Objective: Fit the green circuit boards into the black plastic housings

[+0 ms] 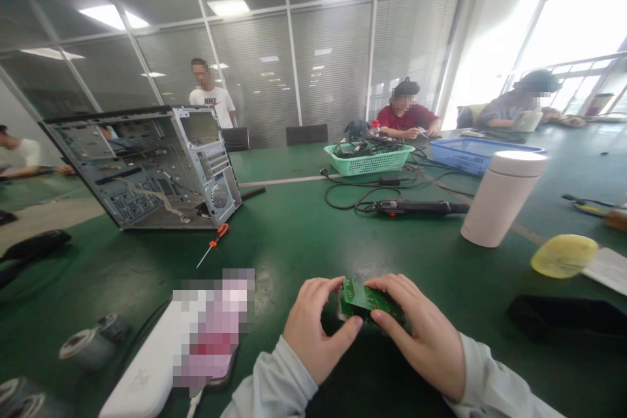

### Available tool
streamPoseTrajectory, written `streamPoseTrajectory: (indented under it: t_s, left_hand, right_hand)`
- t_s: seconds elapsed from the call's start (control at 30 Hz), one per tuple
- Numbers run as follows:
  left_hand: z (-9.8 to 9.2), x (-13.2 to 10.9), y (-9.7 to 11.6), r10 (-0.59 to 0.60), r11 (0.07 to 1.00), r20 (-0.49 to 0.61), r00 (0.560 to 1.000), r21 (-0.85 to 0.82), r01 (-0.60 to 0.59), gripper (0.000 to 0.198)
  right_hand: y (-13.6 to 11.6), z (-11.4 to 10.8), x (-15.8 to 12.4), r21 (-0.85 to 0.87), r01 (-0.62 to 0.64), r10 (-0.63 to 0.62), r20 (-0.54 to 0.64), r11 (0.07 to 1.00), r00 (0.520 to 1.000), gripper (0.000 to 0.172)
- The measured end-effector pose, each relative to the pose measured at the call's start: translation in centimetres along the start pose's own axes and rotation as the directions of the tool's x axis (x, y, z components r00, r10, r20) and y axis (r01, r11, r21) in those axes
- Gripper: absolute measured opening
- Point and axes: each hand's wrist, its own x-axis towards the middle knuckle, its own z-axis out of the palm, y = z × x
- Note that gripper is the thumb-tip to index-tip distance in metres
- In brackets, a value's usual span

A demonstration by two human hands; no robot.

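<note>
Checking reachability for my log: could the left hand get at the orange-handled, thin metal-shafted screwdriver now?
Probably yes: nothing upright stands between the left hand and the screwdriver, though it would first have to leave the green rectangular circuit board.

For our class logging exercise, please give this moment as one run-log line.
left hand: holds board | right hand: holds board | ahead left: case, orange screwdriver | ahead right: bottle
</note>
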Motion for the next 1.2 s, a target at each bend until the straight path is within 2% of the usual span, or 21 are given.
streamPoseTrajectory:
  t_s: [0.4, 0.63, 0.97, 1.03, 1.1, 1.13, 1.17, 1.2]
  left_hand:
    - [0.3, -0.1, 0.4, -0.084, 0.993, -0.025, 0.996, -0.085, 0.081, 0.019]
    - [0.2, -0.1, 0.4, -0.088, 0.992, -0.017, 0.996, -0.090, 0.086, 0.019]
    - [0.3, -0.2, 0.8, -0.098, 0.985, -0.048, 0.994, -0.147, 0.090, 0.026]
    - [0.2, -0.2, 0.7, -0.110, 0.979, -0.039, 0.993, -0.179, 0.101, 0.026]
    - [0.1, -0.1, 0.4, -0.146, 0.960, -0.027, 0.989, -0.244, 0.135, 0.026]
    - [0.1, -0.1, 0.1, -0.171, 0.945, -0.026, 0.985, -0.288, 0.157, 0.027]
    - [0.1, 0.0, -0.3, -0.202, 0.923, -0.019, 0.979, -0.338, 0.184, 0.030]
    - [0.2, 0.1, -0.7, -0.225, 0.900, -0.018, 0.974, -0.387, 0.201, 0.032]
  right_hand:
    - [-0.1, 0.5, -0.3, -0.030, 0.027, -0.026, 0.030, 0.999, 0.999, 0.030]
    - [0.5, 0.9, -0.3, -0.068, 0.079, -0.079, 0.002, 0.995, 0.997, 0.029]
    - [0.2, 0.8, -0.2, -0.056, 0.047, -0.046, 0.021, 0.997, 0.999, 0.033]
    - [0.3, 0.9, -0.2, 0.005, 0.009, -0.009, 0.023, 1.000, 1.000, 0.034]
    - [0.5, 1.0, -0.2, 0.152, -0.116, 0.112, 0.036, 0.982, 0.993, 0.040]
    - [0.5, 1.0, -0.2, 0.258, -0.218, 0.211, 0.053, 0.941, 0.976, 0.044]
    - [0.4, 1.0, -0.1, 0.374, -0.347, 0.331, 0.109, 0.860, 0.937, 0.048]
    - [0.3, 1.0, 0.0, 0.485, -0.487, 0.444, 0.210, 0.727, 0.871, 0.050]
